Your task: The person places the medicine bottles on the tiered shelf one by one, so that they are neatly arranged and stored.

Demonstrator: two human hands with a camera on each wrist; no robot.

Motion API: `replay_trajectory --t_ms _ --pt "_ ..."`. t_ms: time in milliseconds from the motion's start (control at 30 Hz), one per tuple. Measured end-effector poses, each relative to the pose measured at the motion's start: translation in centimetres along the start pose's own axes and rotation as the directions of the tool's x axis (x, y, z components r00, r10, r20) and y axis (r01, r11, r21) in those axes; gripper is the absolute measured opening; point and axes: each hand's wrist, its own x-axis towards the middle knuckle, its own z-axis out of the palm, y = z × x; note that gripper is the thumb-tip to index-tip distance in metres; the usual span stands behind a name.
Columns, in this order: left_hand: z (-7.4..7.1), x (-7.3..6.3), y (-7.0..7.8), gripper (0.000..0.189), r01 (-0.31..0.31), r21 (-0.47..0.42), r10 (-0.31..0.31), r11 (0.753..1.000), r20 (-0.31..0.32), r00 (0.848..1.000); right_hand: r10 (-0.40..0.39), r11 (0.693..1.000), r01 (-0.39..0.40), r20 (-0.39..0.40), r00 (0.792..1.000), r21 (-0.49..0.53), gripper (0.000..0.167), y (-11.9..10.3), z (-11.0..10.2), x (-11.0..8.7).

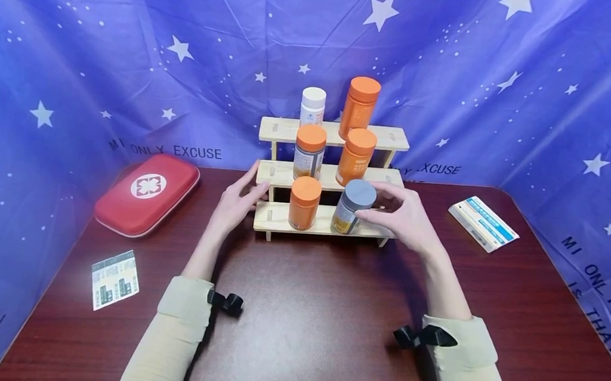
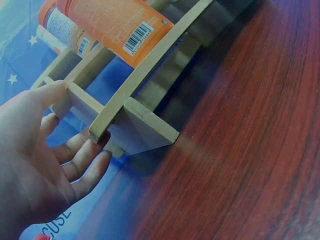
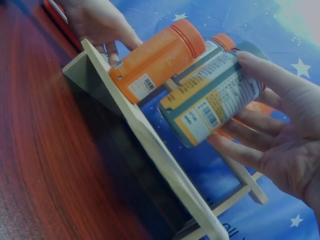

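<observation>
A three-tier wooden rack point(image 1: 276, 224) stands on the table with jars on its tiers. My left hand point(image 1: 235, 203) grips its left end; in the left wrist view the thumb lies against the frame and curled fingers touch a shelf end. My right hand point(image 1: 408, 218) holds a grey-capped jar point(image 1: 345, 216) at the right of the lowest tier, thumb on the near side. Whether its base touches the shelf, I cannot tell. Beside it stands an orange jar point(image 1: 304, 205). Behind are an orange-capped grey jar point(image 1: 309, 155) and another orange jar point(image 1: 355, 161).
The top tier bears a white bottle point(image 1: 312, 107) and a tall orange jar point(image 1: 359, 108). A red case point(image 1: 146, 196) and a printed card point(image 1: 115, 280) lie to the left. A white-and-blue box point(image 1: 483, 223) lies right. A blue star-patterned cloth point(image 1: 239, 77) hangs behind.
</observation>
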Motion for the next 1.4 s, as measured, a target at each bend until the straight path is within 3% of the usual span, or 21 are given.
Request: replay_trajectory --t_ms 200,1400 --pt "0.0 0.8 -1.8 0.063 -0.038 0.031 0.039 0.999 -0.024 0.999 -0.009 1.000 0.009 -0.050 0.999 0.003 0.048 0.5 0.3 0.3" --pt "0.1 0.9 -1.9 0.066 -0.055 0.054 0.056 0.997 -0.031 0.998 0.006 1.000 -0.005 -0.038 0.999 0.010 0.046 1.9 1.1 0.5"
